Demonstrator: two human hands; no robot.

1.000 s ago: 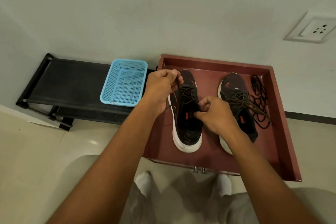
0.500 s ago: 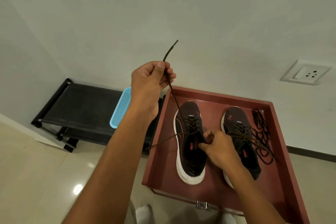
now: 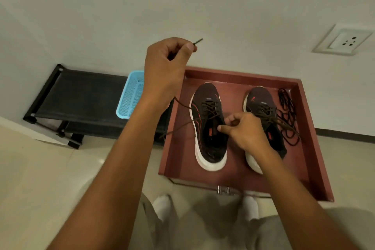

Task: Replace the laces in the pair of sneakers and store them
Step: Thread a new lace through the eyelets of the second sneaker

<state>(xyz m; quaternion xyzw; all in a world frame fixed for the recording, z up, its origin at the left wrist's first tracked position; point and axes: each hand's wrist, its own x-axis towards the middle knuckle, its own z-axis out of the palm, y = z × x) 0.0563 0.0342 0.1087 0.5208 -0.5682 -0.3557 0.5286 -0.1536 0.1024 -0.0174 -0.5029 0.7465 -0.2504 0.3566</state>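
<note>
Two dark sneakers with white soles stand in a red tray (image 3: 243, 74). My left hand (image 3: 165, 65) is raised above the tray's left corner and pinches a brown lace (image 3: 182, 105) near its tip, which pokes out past the thumb. The lace runs down to the eyelets of the left sneaker (image 3: 205, 93), and its other end trails over the tray's left wall. My right hand (image 3: 245, 132) grips the left sneaker at its opening, fingers curled at the top eyelets. The right sneaker (image 3: 258, 100) carries a loose brown lace. A black lace (image 3: 286, 111) lies heaped to its right.
A blue mesh basket (image 3: 129, 97) sits on a low black rack (image 3: 81, 95) left of the tray. A wall socket (image 3: 343, 40) is at upper right. My feet in white socks (image 3: 162, 207) are on the tiled floor just before the tray's front edge.
My left hand rose from the left sneaker's toe, drawing the brown lace up. Since half a second ago less of the lace's end sticks out above the fingers. My right hand stayed on the sneaker.
</note>
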